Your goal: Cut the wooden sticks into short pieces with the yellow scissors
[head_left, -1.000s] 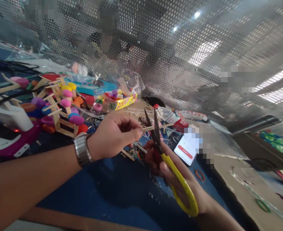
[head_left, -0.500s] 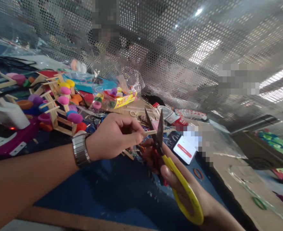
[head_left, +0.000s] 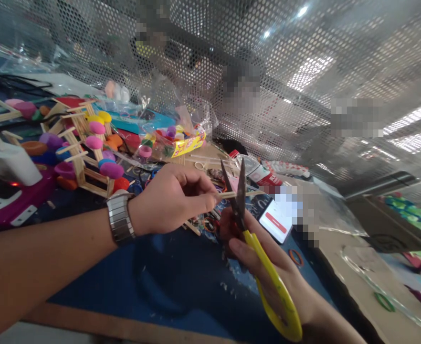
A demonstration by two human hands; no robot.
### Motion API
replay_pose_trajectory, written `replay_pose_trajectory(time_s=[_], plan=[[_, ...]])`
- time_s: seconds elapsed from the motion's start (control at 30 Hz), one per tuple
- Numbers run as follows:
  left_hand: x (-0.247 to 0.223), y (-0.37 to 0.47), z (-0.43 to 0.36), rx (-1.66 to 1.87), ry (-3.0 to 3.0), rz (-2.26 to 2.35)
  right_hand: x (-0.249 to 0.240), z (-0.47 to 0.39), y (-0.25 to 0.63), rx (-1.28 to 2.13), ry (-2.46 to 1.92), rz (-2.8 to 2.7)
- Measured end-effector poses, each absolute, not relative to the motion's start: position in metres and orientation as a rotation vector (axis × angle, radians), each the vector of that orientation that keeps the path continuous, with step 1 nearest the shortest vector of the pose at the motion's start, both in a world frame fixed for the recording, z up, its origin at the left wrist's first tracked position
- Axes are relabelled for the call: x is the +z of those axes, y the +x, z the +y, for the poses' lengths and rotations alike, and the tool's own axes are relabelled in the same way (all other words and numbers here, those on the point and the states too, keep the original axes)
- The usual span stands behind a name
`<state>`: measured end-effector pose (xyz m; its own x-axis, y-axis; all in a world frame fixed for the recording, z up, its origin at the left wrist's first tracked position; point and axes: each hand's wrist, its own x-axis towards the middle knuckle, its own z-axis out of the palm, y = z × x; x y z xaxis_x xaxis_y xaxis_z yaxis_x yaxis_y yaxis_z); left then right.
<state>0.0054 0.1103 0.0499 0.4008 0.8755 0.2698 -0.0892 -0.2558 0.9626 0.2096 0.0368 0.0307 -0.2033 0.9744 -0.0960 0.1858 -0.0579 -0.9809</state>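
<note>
Between the thumb and fingers of my left hand [head_left: 176,200] is a thin wooden stick [head_left: 227,195], held roughly level. My right hand [head_left: 253,248] is wrapped round yellow-handled scissors [head_left: 273,282], whose blades point up and stand apart. The stick passes at the blades, and its far end shows to their right. A metal watch [head_left: 120,217] is on my left wrist. Below the hands lies the blue work surface [head_left: 153,282], with small scraps on it.
Stick frames with coloured pieces [head_left: 85,162] crowd the left, beside a purple power strip [head_left: 27,200] with a white charger [head_left: 12,160]. A lit phone [head_left: 277,220], an orange ring [head_left: 296,258] and a red-labelled bottle [head_left: 260,172] lie right. Behind stands perforated metal [head_left: 203,62].
The scissor blades are a little closer together, and my right hand has shifted slightly. My left hand still pinches the stick, slightly further right. The view has moved a little.
</note>
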Motion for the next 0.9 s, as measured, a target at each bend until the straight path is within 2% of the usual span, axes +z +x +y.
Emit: replay_pose_trajectory(time_s=[0.9], plan=[[0.0525,0.0075,0.1101,1.019,1.582,0.762,0.0317,0.0357,0.2109,1.112,-1.312,-1.783]])
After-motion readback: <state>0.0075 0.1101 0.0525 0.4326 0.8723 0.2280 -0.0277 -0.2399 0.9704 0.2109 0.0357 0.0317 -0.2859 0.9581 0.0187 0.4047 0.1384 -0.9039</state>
